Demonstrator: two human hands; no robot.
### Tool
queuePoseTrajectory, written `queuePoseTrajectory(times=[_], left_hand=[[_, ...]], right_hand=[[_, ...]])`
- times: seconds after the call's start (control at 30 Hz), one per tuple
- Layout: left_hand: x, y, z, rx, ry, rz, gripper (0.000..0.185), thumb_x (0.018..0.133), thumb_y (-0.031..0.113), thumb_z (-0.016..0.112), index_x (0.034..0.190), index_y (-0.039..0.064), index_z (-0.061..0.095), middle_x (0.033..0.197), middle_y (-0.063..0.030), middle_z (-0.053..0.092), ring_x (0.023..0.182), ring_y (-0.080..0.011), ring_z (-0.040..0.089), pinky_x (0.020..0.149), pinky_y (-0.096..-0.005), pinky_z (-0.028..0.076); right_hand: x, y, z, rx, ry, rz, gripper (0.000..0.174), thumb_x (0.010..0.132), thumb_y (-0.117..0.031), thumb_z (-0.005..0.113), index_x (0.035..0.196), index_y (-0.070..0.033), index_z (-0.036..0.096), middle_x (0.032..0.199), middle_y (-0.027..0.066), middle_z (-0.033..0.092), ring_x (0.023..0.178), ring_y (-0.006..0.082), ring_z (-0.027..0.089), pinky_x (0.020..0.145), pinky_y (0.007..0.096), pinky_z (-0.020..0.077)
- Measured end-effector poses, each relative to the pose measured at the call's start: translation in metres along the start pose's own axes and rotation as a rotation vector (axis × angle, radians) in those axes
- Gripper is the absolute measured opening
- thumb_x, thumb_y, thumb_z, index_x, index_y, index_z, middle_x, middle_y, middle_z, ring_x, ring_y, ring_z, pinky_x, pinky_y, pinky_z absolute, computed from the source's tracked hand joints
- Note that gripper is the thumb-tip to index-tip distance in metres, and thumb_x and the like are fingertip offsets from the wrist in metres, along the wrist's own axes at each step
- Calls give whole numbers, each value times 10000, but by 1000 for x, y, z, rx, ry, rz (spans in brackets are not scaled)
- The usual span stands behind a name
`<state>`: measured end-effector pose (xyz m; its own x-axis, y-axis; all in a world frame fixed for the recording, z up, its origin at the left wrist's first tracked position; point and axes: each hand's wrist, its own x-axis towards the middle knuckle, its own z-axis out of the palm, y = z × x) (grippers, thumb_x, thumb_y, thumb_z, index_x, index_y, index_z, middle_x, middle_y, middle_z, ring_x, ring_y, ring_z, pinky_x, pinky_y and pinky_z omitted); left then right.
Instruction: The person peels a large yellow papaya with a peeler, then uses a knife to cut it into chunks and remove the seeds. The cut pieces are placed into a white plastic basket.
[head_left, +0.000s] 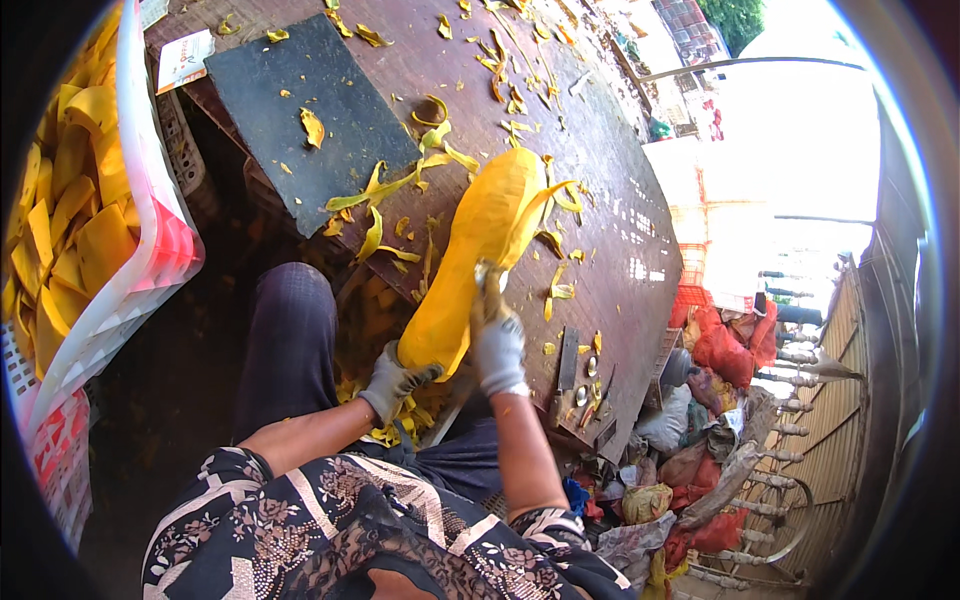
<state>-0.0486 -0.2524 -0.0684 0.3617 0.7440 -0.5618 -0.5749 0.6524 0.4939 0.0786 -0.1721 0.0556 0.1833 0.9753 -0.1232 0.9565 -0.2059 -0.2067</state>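
Note:
A long, largely peeled yellow squash (469, 247) lies slantwise over the near edge of a dark reddish table (600, 187). My left hand (397, 380), in a grey-white glove, grips its lower end. My right hand (496, 337), gloved too, is closed around a small tool with a metal part, held against the squash's right side; the tool's exact kind cannot be told. A strip of flesh or peel (541, 206) stands off the upper right of the squash. Curled peels (382, 191) lie around it on the table.
A dark flat board (311, 120) covers the table's left part. At far left, a white and red plastic crate (154, 217) holds yellow pieces. A cleaver-like knife (568, 360) and small tools lie at the right near edge. Peelings (405, 424) lie below my hands; bags (724, 352) are heaped at right.

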Motion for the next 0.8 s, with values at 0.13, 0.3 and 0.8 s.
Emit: queuePoseTrajectory(times=[0.13,0.3,0.8], left_hand=[[4,0,-4,18,-21,87,638,725,119,873,1244,18,517,1171,-59,634,1020,-148,616,888,-286,513],[5,18,-22,-186,-260,-94,526,835,118,771,1305,34,549,1238,-69,630,1087,-171,622,887,-318,539],[16,49,2,377,-40,490,681,852,-62,664,1421,140,348,1331,-107,510,1124,-265,590,860,-381,595]], right_hand=[[-132,14,25,118,19,-265,361,907,-39,563,1266,-5,542,1231,290,570,916,406,648,721,431,551],[-155,30,26,667,-1,219,450,948,-159,544,1390,-98,486,872,113,566,639,187,564,504,292,481],[-31,38,123,628,439,-151,499,987,-252,533,1447,-81,441,849,29,612,530,74,491,430,246,412]])
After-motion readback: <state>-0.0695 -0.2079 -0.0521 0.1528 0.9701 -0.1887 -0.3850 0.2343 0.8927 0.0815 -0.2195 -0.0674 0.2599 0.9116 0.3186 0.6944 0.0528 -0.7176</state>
